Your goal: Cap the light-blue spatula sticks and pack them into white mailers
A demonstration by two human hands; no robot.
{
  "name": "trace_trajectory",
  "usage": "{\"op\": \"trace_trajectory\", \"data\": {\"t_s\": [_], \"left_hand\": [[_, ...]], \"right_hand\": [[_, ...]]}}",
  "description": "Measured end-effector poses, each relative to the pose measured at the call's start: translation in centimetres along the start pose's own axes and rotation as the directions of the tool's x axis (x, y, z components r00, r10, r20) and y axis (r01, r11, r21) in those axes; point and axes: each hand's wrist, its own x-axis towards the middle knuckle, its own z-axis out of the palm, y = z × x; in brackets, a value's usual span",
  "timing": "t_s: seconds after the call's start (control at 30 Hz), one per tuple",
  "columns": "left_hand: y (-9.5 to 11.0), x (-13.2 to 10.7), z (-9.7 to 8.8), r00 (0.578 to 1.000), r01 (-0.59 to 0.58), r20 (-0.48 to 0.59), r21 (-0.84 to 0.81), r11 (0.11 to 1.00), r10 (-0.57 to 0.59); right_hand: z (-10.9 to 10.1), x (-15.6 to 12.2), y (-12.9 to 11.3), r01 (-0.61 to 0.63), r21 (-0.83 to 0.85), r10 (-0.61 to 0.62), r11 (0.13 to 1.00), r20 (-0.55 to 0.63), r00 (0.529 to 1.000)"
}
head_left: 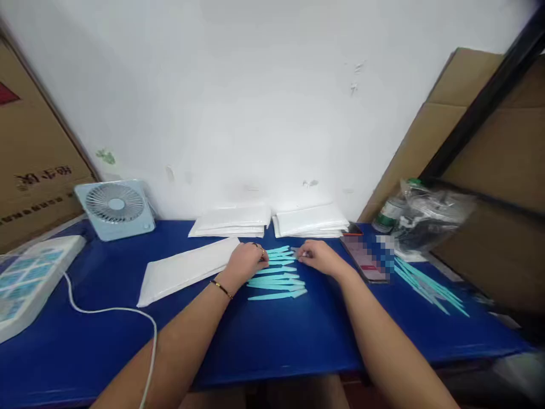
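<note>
Roughly a dozen thin turquoise sticks [276, 278] lie side by side on the blue desk [272, 341], just left of the phone [367, 259]. Each is flat and narrow with one broader, angled end. They run lengthwise across the desk and form a loose ladder from the far side toward the near edge. The nearest ones are slightly splayed.

The left hand [246, 262] rests knuckles up at the end of this row farthest from the phone. Its fingers are loosely curled and their tips touch the upper sticks. It wears a ring, and there is a thin bracelet at the wrist. The right hand [317, 256] sits between the row and the phone with its fingers bent down onto the ends of the farthest sticks. Whether either hand actually pinches a stick or only presses on it cannot be told, because the fingertips are too small and blurred.

A second bundle of turquoise sticks [428, 285] fans out on the other side of the phone. A white padded envelope [186, 271] lies flat well left of the phone, beyond the left hand. Two stacks of envelopes [272, 221] sit behind the phone's left side, against the wall.
</note>
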Motion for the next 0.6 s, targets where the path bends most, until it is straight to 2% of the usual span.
{"op": "trace_trajectory", "data": {"t_s": [0.17, 0.3, 0.4, 0.6], "left_hand": [[0.4, 0.0, -0.3, 0.999, -0.044, 0.002, 0.101, 0.994, 0.044], [0.7, -0.1, -0.7, 0.997, -0.071, 0.033, 0.146, 0.987, 0.067], [0.7, -0.3, -0.9, 0.997, -0.076, 0.041, 0.161, 0.984, 0.071], [0.1, -0.3, -1.3, 0.997, -0.037, -0.058, 0.158, 0.987, 0.046]], "right_hand": [[-0.1, -0.2, 0.2, -0.075, 0.007, 0.075, 0.997, 0.032, 0.997], [-0.5, -0.7, 0.4, -0.166, 0.040, 0.160, 0.985, 0.123, 0.979], [-0.7, -0.8, 0.2, -0.172, 0.056, 0.162, 0.983, 0.153, 0.975], [-1.2, -0.7, -0.9, -0.134, 0.164, 0.129, 0.977, 0.043, 0.991]]}}
